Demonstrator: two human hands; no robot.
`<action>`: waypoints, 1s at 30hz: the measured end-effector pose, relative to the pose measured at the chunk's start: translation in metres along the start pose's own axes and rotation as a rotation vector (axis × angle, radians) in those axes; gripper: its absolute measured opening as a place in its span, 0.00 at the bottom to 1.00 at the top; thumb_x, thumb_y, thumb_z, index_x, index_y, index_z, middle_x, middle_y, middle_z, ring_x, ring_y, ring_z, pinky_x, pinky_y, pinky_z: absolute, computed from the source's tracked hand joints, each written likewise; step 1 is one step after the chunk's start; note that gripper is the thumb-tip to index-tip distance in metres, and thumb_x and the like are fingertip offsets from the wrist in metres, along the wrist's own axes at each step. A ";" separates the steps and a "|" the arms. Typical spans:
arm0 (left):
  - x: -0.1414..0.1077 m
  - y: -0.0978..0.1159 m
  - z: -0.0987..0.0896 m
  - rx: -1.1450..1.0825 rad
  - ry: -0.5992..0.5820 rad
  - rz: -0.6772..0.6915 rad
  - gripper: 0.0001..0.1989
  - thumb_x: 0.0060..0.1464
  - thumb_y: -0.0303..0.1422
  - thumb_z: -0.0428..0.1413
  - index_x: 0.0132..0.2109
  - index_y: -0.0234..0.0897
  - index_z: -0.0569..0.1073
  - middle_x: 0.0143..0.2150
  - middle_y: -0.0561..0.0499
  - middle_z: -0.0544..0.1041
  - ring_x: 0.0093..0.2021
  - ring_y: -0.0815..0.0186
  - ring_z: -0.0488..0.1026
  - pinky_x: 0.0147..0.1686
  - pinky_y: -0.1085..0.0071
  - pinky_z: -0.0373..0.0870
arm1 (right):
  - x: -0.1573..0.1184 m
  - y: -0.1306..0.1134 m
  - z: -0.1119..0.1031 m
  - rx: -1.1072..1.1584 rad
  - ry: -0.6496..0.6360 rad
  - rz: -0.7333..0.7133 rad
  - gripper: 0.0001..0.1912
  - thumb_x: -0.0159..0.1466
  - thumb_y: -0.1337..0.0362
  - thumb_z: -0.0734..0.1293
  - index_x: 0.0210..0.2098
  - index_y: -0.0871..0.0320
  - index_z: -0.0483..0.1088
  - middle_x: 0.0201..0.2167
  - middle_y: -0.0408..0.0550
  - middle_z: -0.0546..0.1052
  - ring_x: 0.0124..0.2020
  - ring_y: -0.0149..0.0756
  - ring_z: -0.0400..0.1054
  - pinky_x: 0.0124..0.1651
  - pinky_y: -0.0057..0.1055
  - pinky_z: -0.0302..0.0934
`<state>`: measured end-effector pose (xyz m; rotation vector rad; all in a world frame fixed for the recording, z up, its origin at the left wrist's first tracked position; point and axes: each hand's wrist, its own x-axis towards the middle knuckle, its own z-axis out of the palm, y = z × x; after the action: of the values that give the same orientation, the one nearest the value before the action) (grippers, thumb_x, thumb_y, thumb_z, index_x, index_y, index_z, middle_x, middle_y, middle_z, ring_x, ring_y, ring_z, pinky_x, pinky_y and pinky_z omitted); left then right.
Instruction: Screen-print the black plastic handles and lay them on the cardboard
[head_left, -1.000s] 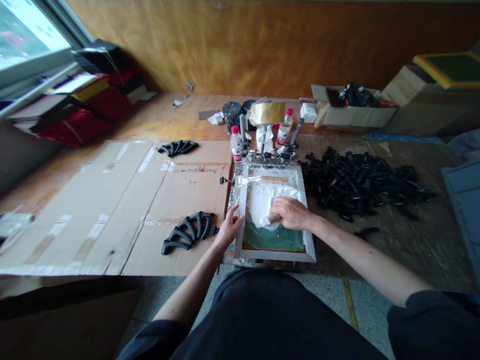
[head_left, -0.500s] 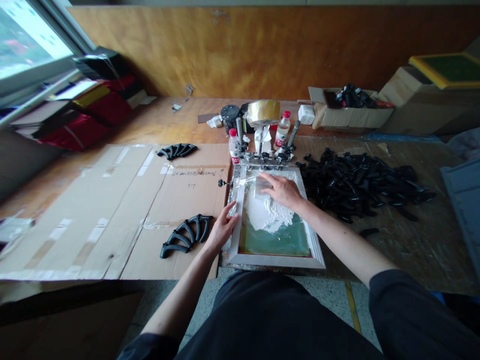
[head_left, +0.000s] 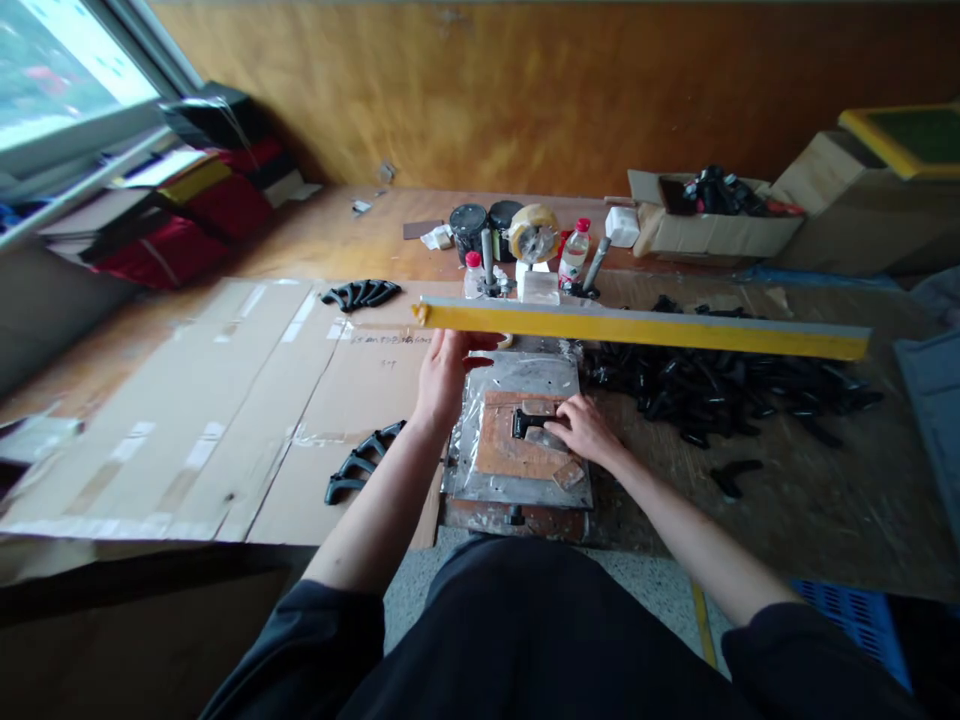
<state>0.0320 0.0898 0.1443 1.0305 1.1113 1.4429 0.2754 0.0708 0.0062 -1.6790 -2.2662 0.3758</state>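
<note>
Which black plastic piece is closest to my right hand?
The lone black piece lying on the orange-brown pad, right beside your right hand. The others lie in the heap further right or on the cardboard.

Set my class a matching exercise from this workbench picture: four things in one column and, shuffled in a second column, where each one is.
Things
1. Black curved part
2. Roll of tape
3. Yellow bar
4. Heap of black parts

Places
A. Beside a water bottle
B. Right of the board
C. On a plastic-wrapped board
D. Above the left hand and right hand

Pairs: 1C, 2A, 3D, 4B
</note>
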 end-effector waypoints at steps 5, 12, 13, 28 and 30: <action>-0.067 -0.044 -0.008 0.066 -0.140 -0.416 0.31 0.56 0.55 0.49 0.53 0.33 0.69 0.41 0.40 0.79 0.38 0.61 0.76 0.31 0.70 0.71 | -0.004 -0.045 -0.001 -0.109 -0.206 0.078 0.11 0.69 0.59 0.59 0.37 0.60 0.67 0.33 0.54 0.76 0.37 0.42 0.69 0.39 0.33 0.58; -0.135 -0.084 -0.039 -0.162 0.225 -0.595 0.30 0.51 0.59 0.51 0.39 0.34 0.70 0.37 0.43 0.77 0.38 0.60 0.75 0.29 0.71 0.71 | -0.010 -0.151 0.014 0.000 -0.044 -0.434 0.11 0.70 0.62 0.56 0.35 0.57 0.66 0.35 0.55 0.73 0.41 0.46 0.64 0.46 0.40 0.57; -0.136 -0.085 -0.055 -0.147 0.338 -0.575 0.28 0.50 0.58 0.53 0.37 0.34 0.69 0.34 0.45 0.76 0.36 0.62 0.75 0.27 0.72 0.70 | -0.008 -0.168 0.023 0.036 -0.072 -0.509 0.11 0.70 0.63 0.56 0.36 0.57 0.67 0.36 0.55 0.73 0.41 0.46 0.64 0.47 0.39 0.57; -0.162 -0.142 -0.263 0.221 0.655 -0.892 0.25 0.57 0.52 0.46 0.31 0.33 0.71 0.21 0.43 0.76 0.19 0.63 0.72 0.21 0.69 0.69 | 0.091 -0.239 0.134 -0.149 -0.571 -0.241 0.19 0.69 0.54 0.57 0.41 0.53 0.77 0.38 0.52 0.80 0.41 0.40 0.74 0.41 0.31 0.63; -0.159 -0.141 -0.265 0.213 0.636 -0.914 0.25 0.56 0.52 0.47 0.32 0.33 0.72 0.22 0.42 0.77 0.20 0.63 0.73 0.22 0.69 0.70 | 0.095 -0.239 0.135 -0.163 -0.556 -0.208 0.18 0.68 0.55 0.58 0.39 0.54 0.78 0.37 0.53 0.80 0.41 0.41 0.74 0.41 0.31 0.63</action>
<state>-0.1747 -0.0892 -0.0582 0.0759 1.8951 0.8921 -0.0133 0.0893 -0.0201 -1.5265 -2.9100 0.6965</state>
